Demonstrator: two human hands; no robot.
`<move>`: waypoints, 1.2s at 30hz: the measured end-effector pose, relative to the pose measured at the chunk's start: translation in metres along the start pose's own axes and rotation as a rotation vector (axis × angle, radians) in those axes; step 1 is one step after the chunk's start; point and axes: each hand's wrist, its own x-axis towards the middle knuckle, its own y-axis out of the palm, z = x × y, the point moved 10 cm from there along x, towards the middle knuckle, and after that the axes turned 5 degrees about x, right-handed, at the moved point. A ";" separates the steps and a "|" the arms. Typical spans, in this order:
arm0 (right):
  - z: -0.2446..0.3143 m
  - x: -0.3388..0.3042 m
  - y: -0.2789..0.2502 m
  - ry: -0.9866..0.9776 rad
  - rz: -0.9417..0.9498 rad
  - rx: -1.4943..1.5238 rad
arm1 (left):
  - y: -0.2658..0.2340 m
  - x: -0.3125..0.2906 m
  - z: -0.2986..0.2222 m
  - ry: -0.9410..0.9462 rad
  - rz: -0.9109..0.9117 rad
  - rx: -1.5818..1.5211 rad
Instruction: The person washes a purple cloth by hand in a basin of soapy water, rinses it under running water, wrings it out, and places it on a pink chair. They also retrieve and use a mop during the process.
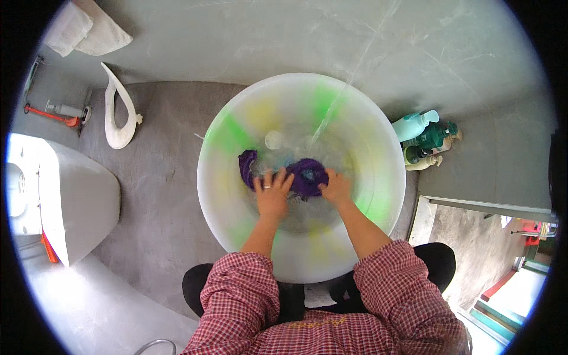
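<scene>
Here we are over the wide translucent tub (378,157), and the dark purple cloth (313,188) lies on the tub's floor, around its middle, one end curling toward the tub's left side. It looks wet, so I'd judge it soft and limp, heavier than when dry, a bit slippery, hardly fragile. Best grip? A bunched fold, I'd say, rather than a loose edge.

Now the hands! The left hand (272,200) comes over the tub's near side, fingers fanned moderately wide, tips down at the cloth between its curled end and the bunched part; no closed grip there. The right hand (338,190) is at the bunch's right edge, fingers bent, thumb toward the cloth, the gap narrow; whether they pinch it, I can't tell. Beyond the tub's right rim, pump bottles (414,126) stand clustered.
</scene>
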 end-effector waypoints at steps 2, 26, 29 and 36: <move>-0.012 -0.012 0.064 0.353 0.637 0.686 | 0.021 0.009 -0.007 0.082 0.235 0.065; 0.021 0.006 0.018 0.071 0.202 0.737 | 0.077 0.025 0.002 -0.010 0.456 -0.574; -0.010 0.011 -0.045 0.131 -0.345 0.305 | 0.081 0.026 0.092 -0.758 0.101 -1.135; 0.109 -0.022 0.033 -0.170 -0.086 0.638 | 0.078 0.023 -0.001 -0.820 0.495 -2.253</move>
